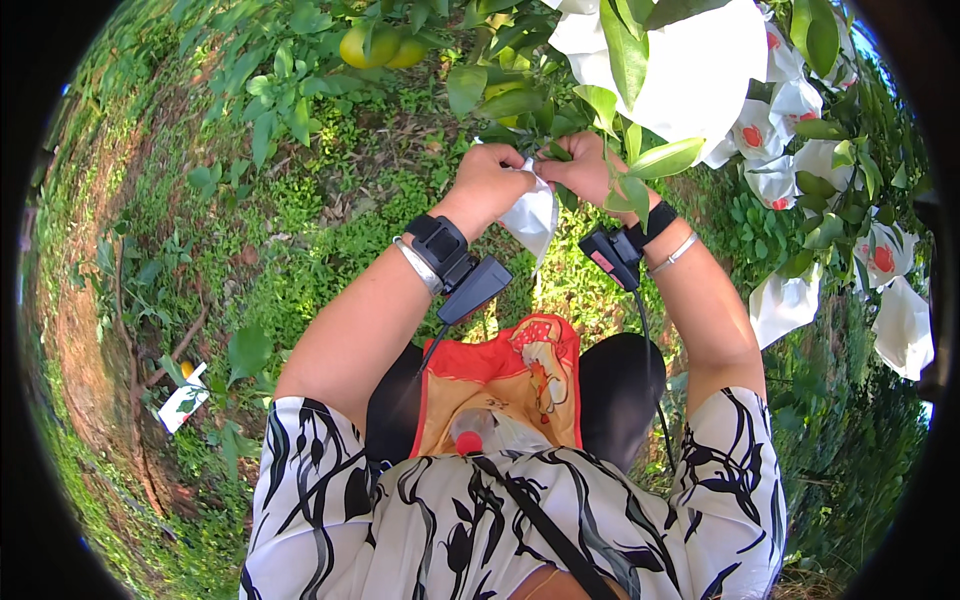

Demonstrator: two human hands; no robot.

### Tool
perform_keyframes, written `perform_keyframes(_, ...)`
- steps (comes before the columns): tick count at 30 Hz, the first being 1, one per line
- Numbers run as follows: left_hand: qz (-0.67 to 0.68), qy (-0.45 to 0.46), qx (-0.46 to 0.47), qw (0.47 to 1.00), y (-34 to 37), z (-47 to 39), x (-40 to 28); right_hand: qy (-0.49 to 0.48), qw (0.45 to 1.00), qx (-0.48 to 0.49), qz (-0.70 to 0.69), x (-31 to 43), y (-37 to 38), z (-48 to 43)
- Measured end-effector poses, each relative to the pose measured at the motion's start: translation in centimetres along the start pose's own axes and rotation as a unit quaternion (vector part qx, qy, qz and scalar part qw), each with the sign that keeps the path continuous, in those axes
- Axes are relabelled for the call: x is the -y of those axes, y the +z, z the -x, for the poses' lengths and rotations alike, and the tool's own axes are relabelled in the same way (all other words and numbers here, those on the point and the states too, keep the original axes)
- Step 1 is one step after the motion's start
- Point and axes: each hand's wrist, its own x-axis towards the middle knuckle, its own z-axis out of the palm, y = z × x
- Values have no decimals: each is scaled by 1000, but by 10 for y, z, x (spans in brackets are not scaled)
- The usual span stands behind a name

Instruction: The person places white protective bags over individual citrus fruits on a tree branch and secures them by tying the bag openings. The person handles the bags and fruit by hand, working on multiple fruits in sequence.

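Note:
Both hands are raised together under the leafy branches of a citrus tree. My left hand (491,184) pinches the gathered top of a white paper fruit bag (531,217), which hangs with its pointed lower end down. On the other side of the bag's neck, my right hand (581,169) has its thumb and fingers closed at the top, partly behind leaves (634,195). What the bag contains is hidden. Exactly what my right fingertips grip, paper or stem, is hard to see.
Green-yellow citrus fruits (371,46) hang at upper left. Several white bags with red prints (754,135) crowd the right, and a large bright white bag (675,75) hangs above. A red and tan apron pouch (495,367) on my lap holds a red-capped bottle (469,441). Cables run from the wrist devices (474,289).

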Motion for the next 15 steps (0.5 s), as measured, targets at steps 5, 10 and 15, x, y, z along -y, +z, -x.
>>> perform_keyframes(5,8,-62,94,994,-11,-9,-6,-68,980,-13,187,-8,-4,-6)
perform_keyframes(10,62,-106,219,968,-30,-22,-8,-144,973,-7,178,-13,-6,-1)
perform_keyframes(15,151,-121,254,948,-37,-28,6,-116,987,22,111,-15,-7,-2)
